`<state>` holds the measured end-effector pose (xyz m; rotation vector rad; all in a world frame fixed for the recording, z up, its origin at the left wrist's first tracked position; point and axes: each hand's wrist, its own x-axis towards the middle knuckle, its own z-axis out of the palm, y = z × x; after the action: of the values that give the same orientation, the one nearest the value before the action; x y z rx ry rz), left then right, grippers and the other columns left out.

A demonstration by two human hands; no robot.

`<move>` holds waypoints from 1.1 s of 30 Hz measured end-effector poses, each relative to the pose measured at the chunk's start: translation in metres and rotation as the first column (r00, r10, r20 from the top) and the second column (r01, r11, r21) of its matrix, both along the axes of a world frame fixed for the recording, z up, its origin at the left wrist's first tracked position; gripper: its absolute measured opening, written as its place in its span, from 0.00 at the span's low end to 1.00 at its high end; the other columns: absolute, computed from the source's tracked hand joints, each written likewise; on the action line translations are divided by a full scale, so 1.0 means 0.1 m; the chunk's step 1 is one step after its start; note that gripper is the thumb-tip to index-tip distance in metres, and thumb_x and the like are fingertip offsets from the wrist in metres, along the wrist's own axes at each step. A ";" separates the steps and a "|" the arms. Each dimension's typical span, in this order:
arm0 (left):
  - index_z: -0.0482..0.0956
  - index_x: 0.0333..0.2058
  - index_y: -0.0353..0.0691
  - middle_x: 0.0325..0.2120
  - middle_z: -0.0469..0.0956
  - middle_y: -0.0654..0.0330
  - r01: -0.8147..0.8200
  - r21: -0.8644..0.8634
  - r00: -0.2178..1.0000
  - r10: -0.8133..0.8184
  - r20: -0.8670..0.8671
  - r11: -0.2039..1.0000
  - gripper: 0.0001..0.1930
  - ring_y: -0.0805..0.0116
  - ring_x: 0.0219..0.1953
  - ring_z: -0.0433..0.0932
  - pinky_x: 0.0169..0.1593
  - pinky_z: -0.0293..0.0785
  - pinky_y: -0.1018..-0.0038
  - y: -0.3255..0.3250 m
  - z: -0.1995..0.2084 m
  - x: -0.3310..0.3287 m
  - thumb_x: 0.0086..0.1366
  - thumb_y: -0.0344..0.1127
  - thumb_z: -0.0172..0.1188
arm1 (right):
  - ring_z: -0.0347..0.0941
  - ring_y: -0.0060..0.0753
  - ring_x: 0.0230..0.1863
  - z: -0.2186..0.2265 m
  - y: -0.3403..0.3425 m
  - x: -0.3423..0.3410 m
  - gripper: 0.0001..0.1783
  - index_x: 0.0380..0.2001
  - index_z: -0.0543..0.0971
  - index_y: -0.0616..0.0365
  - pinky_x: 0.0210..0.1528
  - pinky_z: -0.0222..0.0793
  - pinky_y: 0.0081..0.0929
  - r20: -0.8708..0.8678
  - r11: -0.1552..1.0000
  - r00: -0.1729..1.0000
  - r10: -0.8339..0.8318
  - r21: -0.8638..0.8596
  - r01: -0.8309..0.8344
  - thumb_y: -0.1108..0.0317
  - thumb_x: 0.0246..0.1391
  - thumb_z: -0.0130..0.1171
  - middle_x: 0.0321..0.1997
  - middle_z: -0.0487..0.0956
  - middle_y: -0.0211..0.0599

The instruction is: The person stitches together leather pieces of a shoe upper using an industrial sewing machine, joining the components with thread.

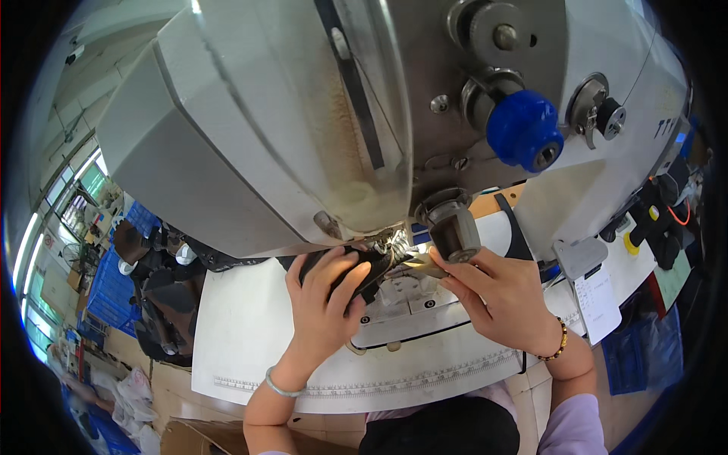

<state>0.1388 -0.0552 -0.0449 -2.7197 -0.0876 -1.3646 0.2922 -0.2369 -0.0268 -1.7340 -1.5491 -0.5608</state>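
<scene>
Dark workpiece [377,272], one in count, lies under the head of a single large white sewing machine [265,114], just left of the brightly lit stitching area. Two bare hands are at it. The left hand [326,315] has its grip curved over the piece, fingers slightly spread and bent onto the dark surface; how much the thumb side supports it cannot be told. The right hand [506,299] has its grip nearly closed, thumb and forefinger pinching one pale flat piece [423,264] just right of the dark one; whether the two are joined is unclear.

Each wrist carries one band: a pale green bangle [283,385] on the left, a beaded bracelet [560,341] on the right. Directly above the right fingertips hangs one metal cylinder [455,231], and higher on the machine sits one blue knob [523,131].

Both hands are over one white worktop [243,315], with one ruler strip [364,390] along its curved front edge. To the right of the right hand is one white notepad [597,305]; one cardboard box [186,438] stands on the tiled floor at lower left.
</scene>
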 end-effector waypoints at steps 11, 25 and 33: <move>0.82 0.38 0.48 0.37 0.78 0.60 0.116 0.126 0.991 -0.124 0.051 0.985 0.22 0.59 0.43 0.78 0.47 0.77 0.67 0.15 -0.01 0.06 0.40 0.23 0.58 | 0.63 0.23 0.16 -0.07 0.05 -0.09 0.22 0.48 0.77 0.52 0.17 0.57 0.23 0.123 0.996 0.989 -0.085 0.022 0.083 0.68 0.45 0.63 0.19 0.67 0.26; 0.82 0.38 0.49 0.33 0.77 0.63 0.099 0.106 0.986 -0.112 0.124 0.989 0.25 0.63 0.37 0.78 0.39 0.77 0.74 0.19 -0.09 0.09 0.38 0.21 0.58 | 0.61 0.26 0.13 -0.05 0.12 -0.10 0.20 0.45 0.78 0.55 0.15 0.55 0.25 0.071 0.997 0.994 -0.081 0.006 0.081 0.69 0.44 0.64 0.18 0.66 0.26; 0.82 0.39 0.48 0.32 0.77 0.61 0.050 0.042 0.990 -0.055 0.132 0.998 0.25 0.60 0.39 0.79 0.43 0.78 0.71 0.08 -0.05 0.07 0.38 0.19 0.56 | 0.65 0.23 0.16 -0.04 0.11 -0.11 0.18 0.44 0.75 0.56 0.15 0.59 0.21 0.125 0.996 0.989 -0.084 -0.013 0.086 0.68 0.46 0.61 0.23 0.67 0.28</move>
<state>0.1463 -0.0475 -0.0498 -2.6152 0.0003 -1.5451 0.2814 -0.2260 -0.0307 -1.8162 -1.5755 -0.7116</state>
